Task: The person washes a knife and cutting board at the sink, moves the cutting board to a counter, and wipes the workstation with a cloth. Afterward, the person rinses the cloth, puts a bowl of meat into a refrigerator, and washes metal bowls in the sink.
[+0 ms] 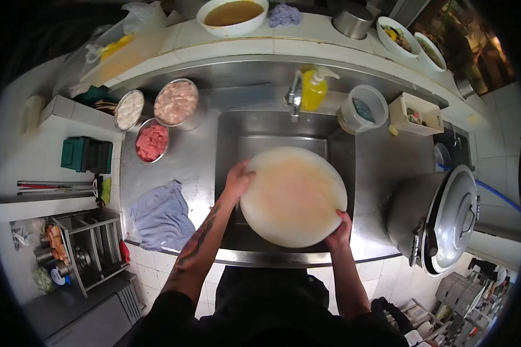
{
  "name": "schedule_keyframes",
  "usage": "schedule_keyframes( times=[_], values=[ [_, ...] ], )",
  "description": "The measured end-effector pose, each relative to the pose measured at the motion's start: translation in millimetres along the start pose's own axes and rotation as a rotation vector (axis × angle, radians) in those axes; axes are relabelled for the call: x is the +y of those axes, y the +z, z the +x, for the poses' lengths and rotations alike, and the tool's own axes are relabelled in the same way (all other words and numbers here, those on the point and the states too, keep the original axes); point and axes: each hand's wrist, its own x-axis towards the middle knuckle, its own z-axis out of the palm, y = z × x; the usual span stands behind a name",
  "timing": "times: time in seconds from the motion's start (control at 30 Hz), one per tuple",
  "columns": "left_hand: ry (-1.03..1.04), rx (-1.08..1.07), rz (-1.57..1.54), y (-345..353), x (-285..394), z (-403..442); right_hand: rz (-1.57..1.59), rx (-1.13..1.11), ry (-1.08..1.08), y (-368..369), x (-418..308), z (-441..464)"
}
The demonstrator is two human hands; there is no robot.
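Note:
A round white cutting board, stained pinkish and yellowish across its middle, is held over the steel sink. My left hand grips its left edge. On the lower right edge, my right hand is closed with the thumb on top. The fingers under the board are hidden. Behind the board, the faucet stands at the back of the sink, beside a yellow soap pump bottle. Most of the basin's floor is covered from view by the board.
Left on the counter are metal containers of ground red meat, pale pink meat and whitish food, plus a blue-grey cloth. To the right stand a plastic tub, a cream box and a large lidded pot.

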Motion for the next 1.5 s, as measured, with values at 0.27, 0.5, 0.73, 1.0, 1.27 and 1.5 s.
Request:
schedule_keyframes(
  times=[0.27,0.5,0.73,1.0,1.27,1.5],
  values=[
    [-0.107,0.024,-0.231,5,-98,77,-0.121,0.167,0.041,-16,24,107],
    [0.678,0.012,0.778,65,38,59,-0.223,0.451,-0.143,-5,88,155],
    [0.912,-0.092,1.068,125,150,79,-0.028,0.483,-0.058,10,113,155],
    [0.608,0.158,0.914,50,42,45,0.219,0.392,0.028,77,134,167],
    [-0.493,0.046,-0.884,59,-39,-10,-0.185,0.189,0.338,89,117,135],
    [-0.473,0.191,-1.022,85,-63,-10,-1.473,-0.177,-0.824,91,65,106]
  ],
)
